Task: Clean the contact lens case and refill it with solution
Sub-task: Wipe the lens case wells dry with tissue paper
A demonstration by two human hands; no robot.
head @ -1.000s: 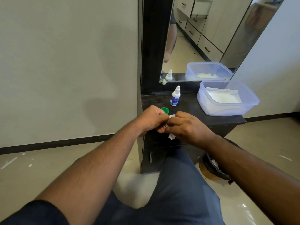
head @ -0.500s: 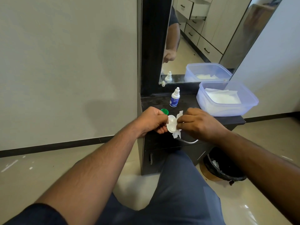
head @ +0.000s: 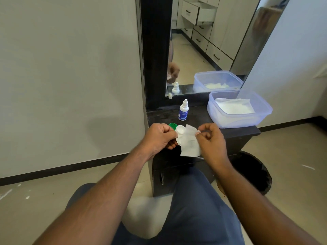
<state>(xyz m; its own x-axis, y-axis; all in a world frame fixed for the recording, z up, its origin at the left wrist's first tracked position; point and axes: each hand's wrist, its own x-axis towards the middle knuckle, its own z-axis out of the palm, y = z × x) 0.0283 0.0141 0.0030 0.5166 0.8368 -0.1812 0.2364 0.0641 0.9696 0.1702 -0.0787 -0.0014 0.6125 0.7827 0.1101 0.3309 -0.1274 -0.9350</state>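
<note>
While I watch from far away, the wiping step looks nearly done. My left hand grips the white contact lens case in the middle of the frame, over the front edge of the black counter. My right hand pinches a tissue by 1 corner, both wrists bent inward. Next I think I need the solution bottle, standing just above, for refilling.
</note>
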